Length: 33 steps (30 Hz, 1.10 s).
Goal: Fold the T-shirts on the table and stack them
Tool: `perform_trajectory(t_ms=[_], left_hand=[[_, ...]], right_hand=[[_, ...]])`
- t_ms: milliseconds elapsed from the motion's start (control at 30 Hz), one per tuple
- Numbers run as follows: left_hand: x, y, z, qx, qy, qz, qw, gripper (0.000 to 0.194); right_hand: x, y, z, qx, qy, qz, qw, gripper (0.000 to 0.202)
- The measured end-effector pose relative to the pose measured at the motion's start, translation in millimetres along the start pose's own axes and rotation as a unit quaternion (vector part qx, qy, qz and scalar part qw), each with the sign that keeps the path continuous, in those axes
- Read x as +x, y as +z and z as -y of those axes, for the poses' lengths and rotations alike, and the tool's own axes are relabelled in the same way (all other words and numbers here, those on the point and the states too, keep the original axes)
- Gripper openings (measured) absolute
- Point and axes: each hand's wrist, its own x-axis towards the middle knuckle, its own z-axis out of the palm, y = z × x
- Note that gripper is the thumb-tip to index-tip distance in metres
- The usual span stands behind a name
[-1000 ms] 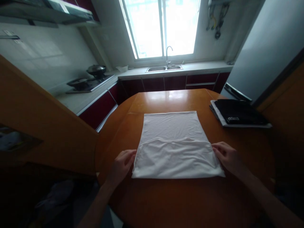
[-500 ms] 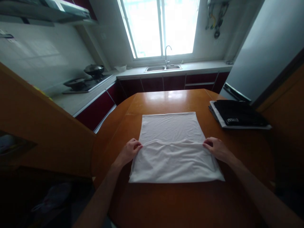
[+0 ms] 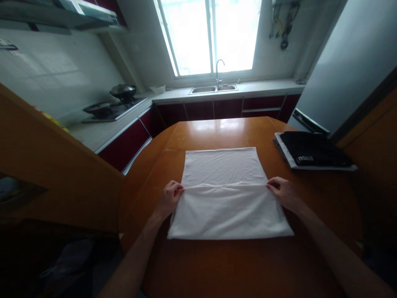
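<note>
A white cloth garment (image 3: 229, 211) lies on the wooden table (image 3: 204, 265) in front of me. Its near part is folded back over itself, and the flap's edge runs across the middle. The kind of garment cannot be made out for certain. At the left end of that edge my left hand (image 3: 170, 198) pinches the fabric between thumb and fingers. My right hand (image 3: 284, 192) grips the right end in the same way. Between both hands the edge is drawn nearly straight, with soft creases below it.
A stack of folded clothes, black one (image 3: 319, 149) on top, sits at the table's right side. Beyond the table are a counter with a sink (image 3: 214, 89), a stove with pans (image 3: 98, 109) at left, and a fridge (image 3: 347, 62) at right.
Both hands have pulled the flap's edge slightly apart, so it is straighter and the flap has fewer wrinkles. The garment otherwise stays in place.
</note>
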Motion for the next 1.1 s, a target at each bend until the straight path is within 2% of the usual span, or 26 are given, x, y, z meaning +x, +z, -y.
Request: perform_trajectory(t_ms=[67,167,233,367,467,533,633,833,1000,1100], left_hand=[[-0.3,1.1,-4.7,0.031,0.003,-0.007,0.999,0.018],[-4.9,2.2,-26.7,0.062,0.029,-0.033,0.997,0.024],[-10.4,7.7,-47.7,0.058,0.072,0.0,0.996,0.031],[-21.2,32.9,-80.2,0.08,0.148,0.099,0.981,0.044],[-25.0,49.9,-84.7,0.124,0.144,0.122,0.974,0.055],[-25.8,54.0,-82.4,0.136,0.134,0.121,0.974,0.06],[-26.9,52.2,-79.6,0.141,0.124,0.116,0.975,0.062],[-31.0,53.2,-77.1,0.155,0.117,0.124,0.973,0.066],[-32.3,55.2,-75.4,0.159,0.112,0.117,0.974,0.065],[-32.2,55.2,-76.6,0.16,0.104,0.128,0.973,0.065]], right_hand=[[0.1,2.3,1.3,-0.037,-0.002,0.004,0.999,0.022],[-5.7,7.0,17.3,-0.123,-0.033,-0.059,0.99,0.029],[-14.4,16.3,37.3,-0.155,-0.075,-0.083,0.982,0.034],[-37.8,54.1,77.4,-0.172,-0.156,-0.01,0.972,0.047],[-51.1,82.2,87.8,-0.207,-0.165,0.034,0.964,0.057],[-54.7,91.6,85.8,-0.224,-0.158,0.052,0.96,0.062],[-53.6,92.5,79.9,-0.236,-0.146,0.061,0.959,0.064],[-49.5,82.9,70.2,-0.25,-0.125,0.068,0.958,0.066],[-52.5,67.8,46.1,-0.274,-0.084,0.015,0.958,0.066],[-53.5,58.8,35.2,-0.281,-0.045,0.013,0.958,0.065]])
